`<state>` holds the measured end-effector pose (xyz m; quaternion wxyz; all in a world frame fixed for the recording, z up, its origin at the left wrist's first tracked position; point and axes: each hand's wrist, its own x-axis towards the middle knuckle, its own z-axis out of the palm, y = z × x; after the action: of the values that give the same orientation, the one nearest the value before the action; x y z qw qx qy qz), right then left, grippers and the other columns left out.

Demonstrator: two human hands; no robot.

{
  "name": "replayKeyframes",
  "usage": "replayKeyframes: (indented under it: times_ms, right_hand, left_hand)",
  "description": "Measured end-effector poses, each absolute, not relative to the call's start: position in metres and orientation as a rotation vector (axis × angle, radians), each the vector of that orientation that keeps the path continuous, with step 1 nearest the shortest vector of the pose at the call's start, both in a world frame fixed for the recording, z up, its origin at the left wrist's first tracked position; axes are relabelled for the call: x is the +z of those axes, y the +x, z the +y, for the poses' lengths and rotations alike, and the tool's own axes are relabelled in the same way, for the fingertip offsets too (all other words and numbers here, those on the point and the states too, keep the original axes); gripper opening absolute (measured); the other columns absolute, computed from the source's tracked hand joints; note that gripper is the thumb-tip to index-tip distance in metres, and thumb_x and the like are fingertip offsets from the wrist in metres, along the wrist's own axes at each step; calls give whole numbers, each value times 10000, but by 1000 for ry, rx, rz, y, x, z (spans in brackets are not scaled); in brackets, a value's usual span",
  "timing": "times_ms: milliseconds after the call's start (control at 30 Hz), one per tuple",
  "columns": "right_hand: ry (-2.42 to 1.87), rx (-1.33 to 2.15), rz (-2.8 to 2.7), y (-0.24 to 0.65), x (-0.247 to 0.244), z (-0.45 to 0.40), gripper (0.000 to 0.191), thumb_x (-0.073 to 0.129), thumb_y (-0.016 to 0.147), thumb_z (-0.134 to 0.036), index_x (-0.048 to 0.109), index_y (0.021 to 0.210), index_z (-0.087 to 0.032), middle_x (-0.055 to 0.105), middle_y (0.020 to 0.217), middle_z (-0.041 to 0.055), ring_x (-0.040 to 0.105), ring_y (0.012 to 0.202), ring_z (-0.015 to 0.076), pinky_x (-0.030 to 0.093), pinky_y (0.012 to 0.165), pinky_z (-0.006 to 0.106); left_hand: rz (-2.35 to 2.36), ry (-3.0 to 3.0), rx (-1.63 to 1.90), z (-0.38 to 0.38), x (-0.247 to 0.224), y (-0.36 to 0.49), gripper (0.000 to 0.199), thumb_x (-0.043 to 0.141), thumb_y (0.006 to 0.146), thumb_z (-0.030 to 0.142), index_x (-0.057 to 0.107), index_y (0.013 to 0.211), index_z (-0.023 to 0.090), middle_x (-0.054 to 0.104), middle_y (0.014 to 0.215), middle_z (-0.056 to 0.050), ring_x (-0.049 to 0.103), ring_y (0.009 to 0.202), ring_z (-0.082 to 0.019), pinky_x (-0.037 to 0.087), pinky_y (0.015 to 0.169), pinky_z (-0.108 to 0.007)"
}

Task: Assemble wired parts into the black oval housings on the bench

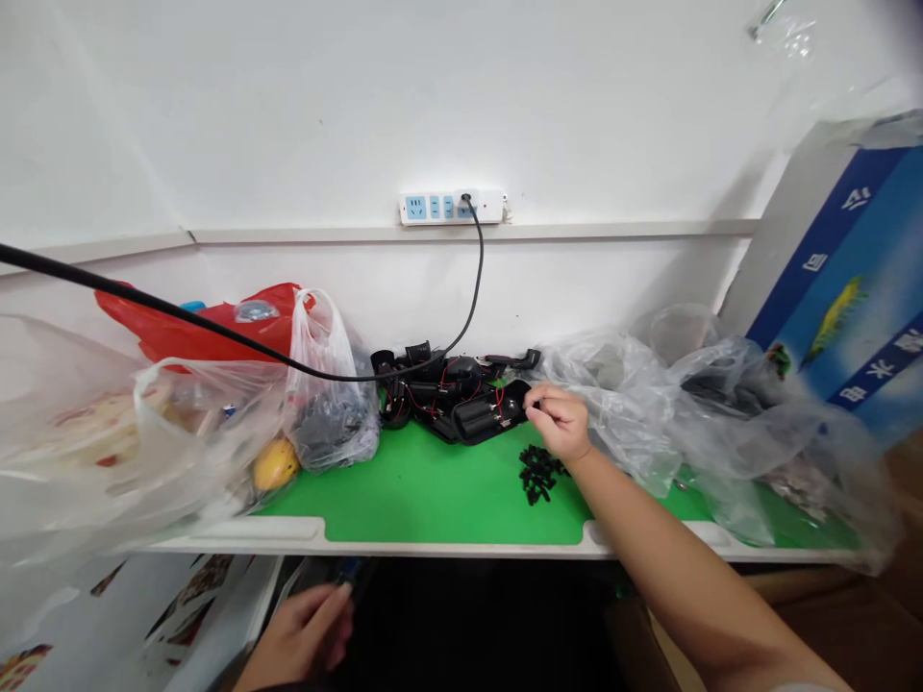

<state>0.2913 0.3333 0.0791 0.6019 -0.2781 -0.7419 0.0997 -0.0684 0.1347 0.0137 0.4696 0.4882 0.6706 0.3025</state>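
Note:
My right hand (561,425) reaches over the green tabletop with thumb and forefinger pinched at the right end of a black plastic housing (476,420). This housing has long rounded slots and a red wire inside. Behind it lies a heap of similar black plastic parts (425,384) with thin red wires. Small black plastic pieces (538,473) form a loose pile just below my right hand. In front of the table edge, low down, my left hand (307,630) is closed. Something small and bluish shows at its fingertips, too blurred to name.
A black cable (216,315) crosses above the table to a power strip (452,207) on the wall. Filled plastic bags (336,384) crowd the left side, with a yellow object (276,465). Clear bags (649,404) and a blue box (851,259) stand at the right.

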Motion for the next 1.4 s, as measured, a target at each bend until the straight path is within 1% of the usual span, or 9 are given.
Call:
replayKeyframes:
  times_ms: [167, 267, 400, 600, 767, 1000, 1133, 1267, 1400]
  right_hand:
    - [-472, 277, -1879, 287, 82, 326, 427, 516, 814, -287, 349, 443, -158, 586, 662, 61, 535, 670, 128, 461, 683, 322]
    - [-440, 288, -1944, 287, 80, 326, 410, 507, 819, -296, 380, 451, -166, 602, 699, 70, 542, 693, 134, 476, 707, 338]
    - [-425, 255, -1956, 294, 80, 331, 364, 500, 820, -246, 433, 472, -164, 621, 731, 69, 569, 747, 137, 499, 754, 344]
    - [-650, 46, -1787, 303, 82, 333, 185, 573, 777, -216, 531, 602, -173, 626, 871, 67, 570, 904, 169, 482, 851, 380]
    - [-838, 45, -1817, 293, 75, 327, 124, 581, 796, -263, 624, 720, -175, 561, 687, 38, 518, 674, 114, 440, 661, 278]
    - [-1020, 475, -2071, 279, 61, 327, 287, 507, 875, -315, 672, 1079, -199, 552, 534, -26, 422, 445, 49, 342, 488, 190]
    - [-955, 719, -2113, 277, 62, 327, 300, 471, 895, -332, 679, 1049, -179, 626, 688, 6, 499, 551, 64, 405, 564, 186]
    - [-985, 899, -2037, 276, 66, 326, 291, 482, 890, -347, 653, 810, -125, 544, 576, -8, 421, 489, 39, 362, 502, 159]
    - [-1064, 838, -1945, 275, 64, 327, 241, 541, 858, -361, 627, 855, -136, 560, 604, -11, 442, 505, 38, 372, 507, 151]
  left_hand:
    - [1044, 1160, 906, 218, 101, 12, 475, 546, 815, 549, 650, 1020, 133, 676, 1019, -135, 643, 895, -234, 506, 794, -356]
    - [886, 1143, 778, 262, 125, 53, 404, 638, 785, 439, 629, 1020, 111, 677, 984, -136, 649, 878, -226, 517, 771, -350]
    - [698, 998, 582, 297, 112, 96, 405, 719, 697, 252, 554, 1044, 123, 670, 927, -131, 672, 835, -271, 532, 738, -420]
    - [741, 1031, 905, 321, 82, 127, 533, 736, 626, 141, 495, 1099, 191, 616, 945, -34, 634, 821, -192, 542, 715, -386]
    - [706, 1158, 990, 329, 74, 117, 692, 755, 538, 79, 462, 1155, 195, 604, 978, -15, 599, 885, -175, 498, 801, -346]
    - [784, 1580, 1060, 338, 56, 109, 664, 644, 652, 97, 421, 1273, 162, 543, 1226, -89, 493, 1163, -226, 339, 1046, -391]
    - [740, 1750, 1073, 339, 53, 109, 649, 598, 677, 90, 401, 1293, 137, 498, 1295, -117, 460, 1212, -227, 298, 1085, -390]
    - [738, 1735, 1058, 337, 55, 108, 677, 597, 675, 79, 383, 1313, 148, 512, 1279, -108, 491, 1179, -228, 351, 1047, -378]
    - [749, 1579, 1069, 335, 59, 110, 695, 630, 639, 56, 413, 1291, 153, 547, 1224, -89, 513, 1135, -228, 387, 1005, -369]
